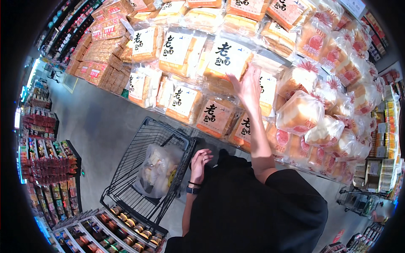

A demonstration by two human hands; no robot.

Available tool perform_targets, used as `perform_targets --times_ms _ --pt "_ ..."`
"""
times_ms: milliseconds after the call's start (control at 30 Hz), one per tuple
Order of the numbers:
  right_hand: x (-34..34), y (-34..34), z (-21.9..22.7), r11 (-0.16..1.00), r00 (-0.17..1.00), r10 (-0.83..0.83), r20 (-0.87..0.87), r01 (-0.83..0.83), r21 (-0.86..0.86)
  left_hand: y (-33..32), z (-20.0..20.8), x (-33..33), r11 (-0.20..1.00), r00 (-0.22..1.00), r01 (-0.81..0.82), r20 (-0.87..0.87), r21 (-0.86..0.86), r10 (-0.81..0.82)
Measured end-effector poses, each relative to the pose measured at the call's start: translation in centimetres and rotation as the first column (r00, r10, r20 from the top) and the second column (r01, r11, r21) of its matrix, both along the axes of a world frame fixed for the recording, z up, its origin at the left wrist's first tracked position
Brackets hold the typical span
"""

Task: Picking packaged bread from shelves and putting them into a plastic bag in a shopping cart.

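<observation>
A clear-wrapped bread pack [230,55] with a white-and-orange label lies tilted on the full bread display. My right hand [248,84] reaches across the stand and grips the lower right corner of that pack, thumb on its front and fingers along its side. Similar bread packs [183,101] surround it. Down by my side, my left hand [200,161] is empty, its fingers loosely bent and apart. Beside it stands a dark wire shopping cart [145,130], not clearly touched by the hand. A translucent plastic bag [157,170] with pale items lies inside the cart.
Bagged loaves [301,111] with gathered tops are piled on the display's right. Brown packaged blocks [99,59] are stacked at its left end. A shelf of packaged goods [114,227] stands below the cart. Another cart [356,200] stands at the far right.
</observation>
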State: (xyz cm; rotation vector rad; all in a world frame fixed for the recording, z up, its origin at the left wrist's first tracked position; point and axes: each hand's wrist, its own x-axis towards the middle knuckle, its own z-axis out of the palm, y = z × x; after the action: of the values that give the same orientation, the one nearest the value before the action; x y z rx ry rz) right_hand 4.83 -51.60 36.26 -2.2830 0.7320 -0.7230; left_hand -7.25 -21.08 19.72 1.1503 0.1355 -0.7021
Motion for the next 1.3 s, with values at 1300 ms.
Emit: perform_targets --times_ms 1300 --pt "2.8 -6.6 0.1 0.992 0.979 0.084 0.184 -0.066 -0.103 1.8 -1.7 2.2 0.993 0.995 -0.095 -0.018 -0.063 0.094"
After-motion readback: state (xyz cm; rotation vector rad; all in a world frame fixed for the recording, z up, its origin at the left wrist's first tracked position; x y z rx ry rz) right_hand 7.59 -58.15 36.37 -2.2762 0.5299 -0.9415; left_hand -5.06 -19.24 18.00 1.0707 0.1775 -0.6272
